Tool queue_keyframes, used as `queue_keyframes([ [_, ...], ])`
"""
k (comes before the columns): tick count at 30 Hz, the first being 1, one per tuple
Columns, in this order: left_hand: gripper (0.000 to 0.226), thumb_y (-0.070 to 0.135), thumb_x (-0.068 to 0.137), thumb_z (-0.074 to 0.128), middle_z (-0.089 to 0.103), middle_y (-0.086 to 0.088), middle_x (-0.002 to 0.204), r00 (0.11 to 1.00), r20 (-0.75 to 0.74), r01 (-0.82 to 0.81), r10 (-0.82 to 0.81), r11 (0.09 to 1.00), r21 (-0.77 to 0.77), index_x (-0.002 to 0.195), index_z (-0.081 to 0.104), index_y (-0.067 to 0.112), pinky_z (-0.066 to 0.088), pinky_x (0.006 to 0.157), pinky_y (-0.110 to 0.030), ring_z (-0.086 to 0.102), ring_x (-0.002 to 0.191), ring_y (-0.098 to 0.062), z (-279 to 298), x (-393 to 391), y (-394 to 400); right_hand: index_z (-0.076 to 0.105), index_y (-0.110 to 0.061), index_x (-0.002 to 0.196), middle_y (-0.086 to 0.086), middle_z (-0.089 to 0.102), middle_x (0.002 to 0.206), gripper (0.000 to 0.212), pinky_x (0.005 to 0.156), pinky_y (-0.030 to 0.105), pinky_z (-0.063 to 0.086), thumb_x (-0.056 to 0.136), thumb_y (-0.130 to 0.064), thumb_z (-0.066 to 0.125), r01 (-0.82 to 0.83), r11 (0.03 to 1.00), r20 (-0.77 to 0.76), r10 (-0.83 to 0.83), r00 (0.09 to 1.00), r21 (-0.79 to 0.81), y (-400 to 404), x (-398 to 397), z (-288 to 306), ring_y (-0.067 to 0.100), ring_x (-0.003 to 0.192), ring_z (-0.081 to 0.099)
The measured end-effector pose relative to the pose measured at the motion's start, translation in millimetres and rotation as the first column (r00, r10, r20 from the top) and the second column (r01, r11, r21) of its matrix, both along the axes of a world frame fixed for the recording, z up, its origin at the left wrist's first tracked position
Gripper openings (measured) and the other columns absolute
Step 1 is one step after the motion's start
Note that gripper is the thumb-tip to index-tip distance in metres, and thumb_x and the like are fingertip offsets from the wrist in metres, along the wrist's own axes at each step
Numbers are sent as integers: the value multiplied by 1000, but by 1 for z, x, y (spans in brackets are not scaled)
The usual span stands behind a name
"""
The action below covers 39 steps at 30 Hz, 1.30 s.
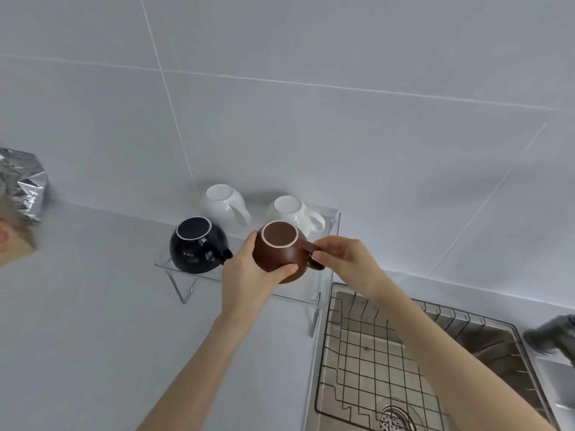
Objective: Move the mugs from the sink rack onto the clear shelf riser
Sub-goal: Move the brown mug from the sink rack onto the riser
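An upside-down brown mug (279, 247) is over the front right of the clear shelf riser (193, 274). My left hand (249, 272) cups its body from the left and below. My right hand (343, 259) pinches its handle on the right. A black mug (196, 245) sits upside down on the riser's front left. Two white mugs (222, 203) (291, 210) stand upside down along the back. Whether the brown mug touches the riser I cannot tell. The wire sink rack (373, 362) at the lower right holds no mugs.
The riser stands on a grey counter against a grey tiled wall. A crumpled foil bag (21, 181) sits at the far left. The steel sink (485, 337) has a drain strainer (393, 418) at the bottom, and a dark tap (553, 335) shows at the right edge.
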<state>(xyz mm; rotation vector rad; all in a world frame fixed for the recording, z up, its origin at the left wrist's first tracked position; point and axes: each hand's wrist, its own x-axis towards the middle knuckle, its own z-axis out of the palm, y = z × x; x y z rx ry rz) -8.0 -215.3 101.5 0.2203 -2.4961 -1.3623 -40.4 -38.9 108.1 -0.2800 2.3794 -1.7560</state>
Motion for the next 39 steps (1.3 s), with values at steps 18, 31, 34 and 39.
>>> queue_keyframes([
  [18,80,43,52,81,70,1,106,997,72,11,-5,997,-73,122,49,24,50,86,-34,62,99,-21,-26,-7,-12,66,-7,95,13,72,89,14,84,27,52,85,-3,57,-13,1000,53,12,999,16,-12,-9,-25,19,82,69],
  [31,79,40,62,76,63,-3,117,997,39,72,-67,989,-131,129,41,18,46,88,-32,58,107,-23,-25,-2,-14,65,-7,101,7,71,91,19,73,12,52,87,-2,54,-20,998,20,19,1000,54,-13,-5,-22,11,80,69],
  [34,80,39,62,77,63,-3,118,997,44,72,-68,990,-121,130,41,17,46,89,-32,57,108,-23,-25,-2,-14,65,-6,102,8,72,94,18,77,13,53,88,-3,54,-17,998,25,15,1000,67,-13,-4,-22,13,84,70],
  [39,75,37,60,79,65,-1,113,995,49,88,-84,990,-105,125,46,19,46,87,-30,59,104,-22,-24,-4,-16,65,-6,101,15,72,99,18,88,22,53,87,-4,54,-11,997,28,9,1000,73,-12,-3,-22,20,90,70],
])
